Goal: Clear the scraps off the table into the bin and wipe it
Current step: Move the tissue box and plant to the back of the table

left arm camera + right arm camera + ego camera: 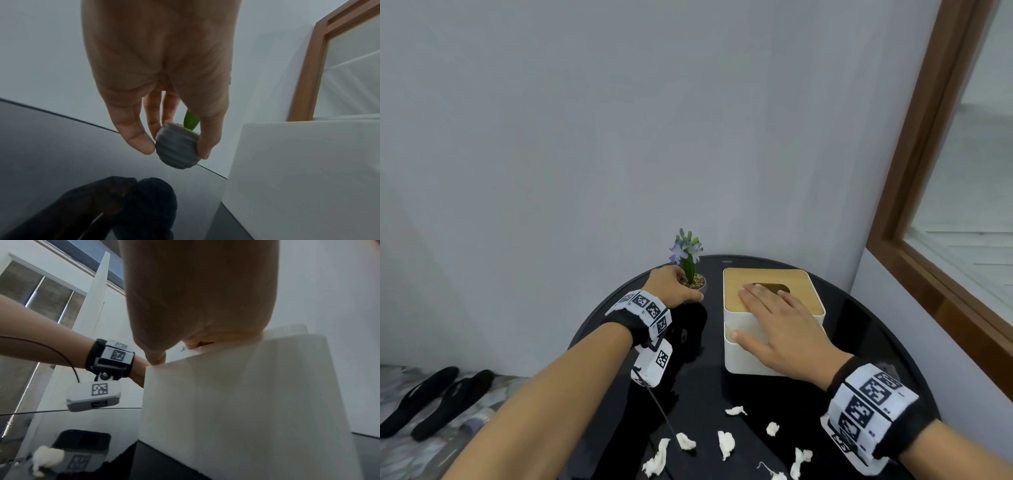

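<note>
Several white tissue scraps point(725, 443) lie scattered on the near part of the round glossy black table point(702, 387); one scrap point(46, 456) also shows in the right wrist view. At the table's far side my left hand point(681, 287) grips a small ribbed grey plant pot point(177, 151) between thumb and fingers, with the pot tilted. My right hand point(756, 313) rests flat on the white tissue box point(743, 359), fingers straight over its wooden lid point(804, 298) and thumb on the front wall. No bin shows in any view.
The table stands in a corner against a pale wall, with a wood-framed window point(914, 171) to the right. A pair of black slippers point(431, 397) lies on the floor at the left. The potted flower point(686, 250) rises just left of the box.
</note>
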